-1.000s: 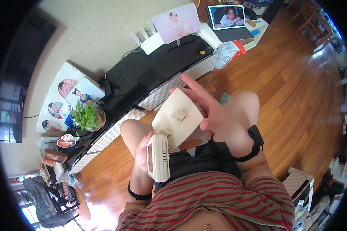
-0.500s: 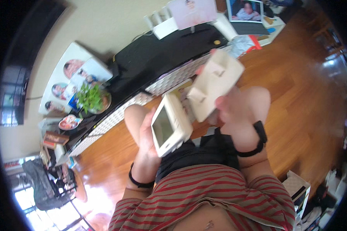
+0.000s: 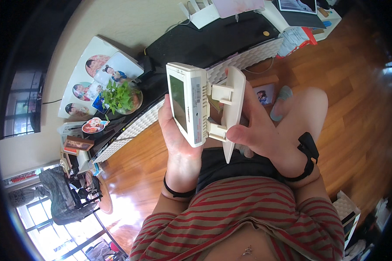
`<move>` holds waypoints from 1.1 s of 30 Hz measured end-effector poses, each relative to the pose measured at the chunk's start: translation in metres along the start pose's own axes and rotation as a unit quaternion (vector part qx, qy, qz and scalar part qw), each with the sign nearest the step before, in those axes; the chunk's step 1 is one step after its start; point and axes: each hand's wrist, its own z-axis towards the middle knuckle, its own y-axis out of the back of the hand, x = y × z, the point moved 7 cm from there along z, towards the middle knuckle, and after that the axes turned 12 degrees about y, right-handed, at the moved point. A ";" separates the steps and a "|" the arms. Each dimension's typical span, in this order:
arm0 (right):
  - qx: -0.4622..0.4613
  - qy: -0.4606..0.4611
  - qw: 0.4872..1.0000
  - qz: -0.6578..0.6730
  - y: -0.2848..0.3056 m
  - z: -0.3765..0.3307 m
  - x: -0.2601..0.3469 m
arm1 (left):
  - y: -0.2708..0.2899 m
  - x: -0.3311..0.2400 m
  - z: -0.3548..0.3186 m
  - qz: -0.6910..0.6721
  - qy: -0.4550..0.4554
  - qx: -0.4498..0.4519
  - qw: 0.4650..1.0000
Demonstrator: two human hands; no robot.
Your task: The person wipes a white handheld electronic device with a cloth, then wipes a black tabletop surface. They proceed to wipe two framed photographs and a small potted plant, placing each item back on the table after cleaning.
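Observation:
A cream-coloured boxy device [image 3: 195,108] with a greenish-grey screen is held upright in front of my body. My left hand [image 3: 176,130] grips it from the left, fingers mostly hidden behind it. On the opposite side, my right hand [image 3: 261,126] holds a matching cream base plate [image 3: 235,104], thumb over its near edge. Two box-shaped brackets stick out from the plate toward the device's slotted side. Their ends appear to meet that side; I cannot tell whether they are engaged.
Beyond my hands runs a long black-topped cabinet [image 3: 204,43] with a white textured front. A potted green plant [image 3: 117,96], a photo board [image 3: 85,78] and a white router [image 3: 202,16] stand along it. A framed picture [image 3: 264,94] lies on the wooden floor [image 3: 348,87] near my foot.
The base plate has come left and turned edge-on, its brackets now against the device. The device has risen and stands more upright. The view has shifted too.

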 end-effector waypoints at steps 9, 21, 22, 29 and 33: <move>-0.027 0.019 0.999 0.022 0.004 0.003 -0.003 | 0.005 -0.004 -0.005 0.004 -0.021 -0.033 0.999; -0.058 0.067 0.995 -0.038 0.013 0.003 -0.007 | -0.009 -0.009 -0.014 0.102 -0.145 -0.037 0.983; -0.058 0.069 0.995 -0.042 0.013 0.003 -0.008 | -0.009 -0.010 -0.015 0.112 -0.152 -0.043 0.981; -0.046 0.068 0.994 -0.070 0.013 0.001 -0.006 | -0.003 -0.010 -0.022 0.159 -0.202 -0.105 0.961; -0.013 0.049 0.997 -0.066 0.004 -0.004 0.000 | 0.005 -0.004 -0.012 0.136 -0.099 -0.099 0.981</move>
